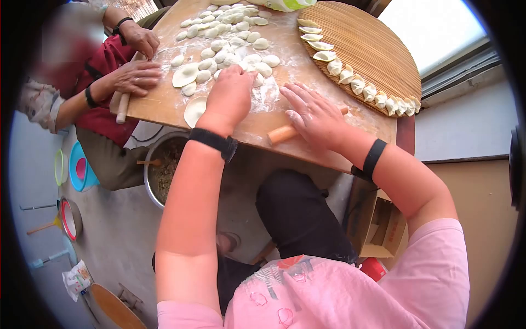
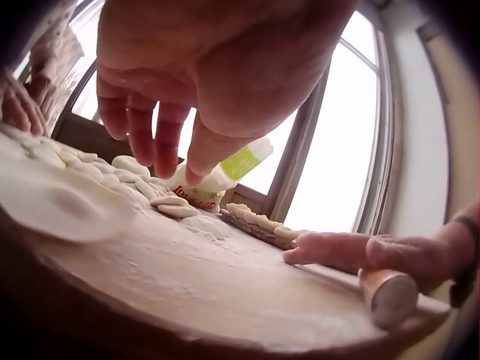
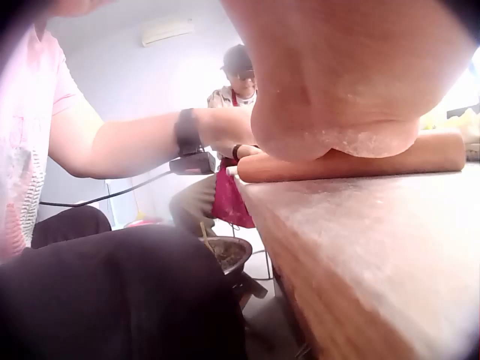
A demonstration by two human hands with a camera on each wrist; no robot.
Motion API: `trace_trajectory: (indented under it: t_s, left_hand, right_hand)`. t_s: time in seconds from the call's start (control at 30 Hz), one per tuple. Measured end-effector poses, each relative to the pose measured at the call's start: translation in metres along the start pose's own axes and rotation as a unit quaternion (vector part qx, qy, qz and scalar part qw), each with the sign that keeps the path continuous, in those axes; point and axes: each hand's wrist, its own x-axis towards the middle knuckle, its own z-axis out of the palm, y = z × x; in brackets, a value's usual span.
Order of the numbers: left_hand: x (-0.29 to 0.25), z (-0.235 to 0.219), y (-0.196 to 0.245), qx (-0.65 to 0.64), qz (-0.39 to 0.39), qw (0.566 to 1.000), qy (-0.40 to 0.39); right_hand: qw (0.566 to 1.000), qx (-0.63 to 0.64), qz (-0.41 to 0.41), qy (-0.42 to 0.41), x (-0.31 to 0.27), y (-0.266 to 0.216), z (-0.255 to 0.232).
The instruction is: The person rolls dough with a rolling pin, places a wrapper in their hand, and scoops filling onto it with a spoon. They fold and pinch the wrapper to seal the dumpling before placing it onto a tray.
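My left hand (image 1: 231, 97) reaches over the floury board among small dough pieces (image 1: 220, 57). Its fingers (image 2: 142, 135) point down in the left wrist view, thumb near the forefinger, and no dough shows between them. Just beside that wrist, a rolled dough wrapper (image 1: 195, 111) lies at the board's near edge. A larger flat round (image 1: 185, 75) is farther left. My right hand (image 1: 316, 118) rests palm down across a wooden rolling pin (image 1: 282, 134), fingers stretched out. In the right wrist view the heel of the hand presses on the pin (image 3: 360, 163).
Shaped dumplings (image 1: 358, 86) line the edge of a round woven tray (image 1: 361, 44) at the right. Across the left corner, another person's hands (image 1: 134, 77) are by a second rolling pin (image 1: 123, 107). A metal bowl of filling (image 1: 164, 170) stands below the board.
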Motion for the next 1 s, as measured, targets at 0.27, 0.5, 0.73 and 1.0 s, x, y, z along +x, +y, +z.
trace_trajectory:
  t_s: [0.27,0.5,0.73,1.0]
  left_hand:
    - [-0.003,0.002,-0.008,-0.002,-0.063,0.998,-0.007]
    - [-0.011,-0.009,-0.005,-0.006,-0.200,0.980,-0.003]
    - [-0.012,-0.017,0.026,-0.194,-0.149,0.946,-0.212]
    - [-0.007,-0.011,0.032,-0.161,-0.126,0.962,-0.183]
  right_hand:
    - [1.000,-0.005,0.001,0.002,-0.003,-0.001,0.002]
    - [1.000,-0.007,0.005,-0.007,-0.001,-0.002,0.001]
    - [1.000,0.002,0.005,0.013,0.017,0.003,0.009]
    - [0.972,-0.208,-0.108,0.022,0.077,0.021,0.019]
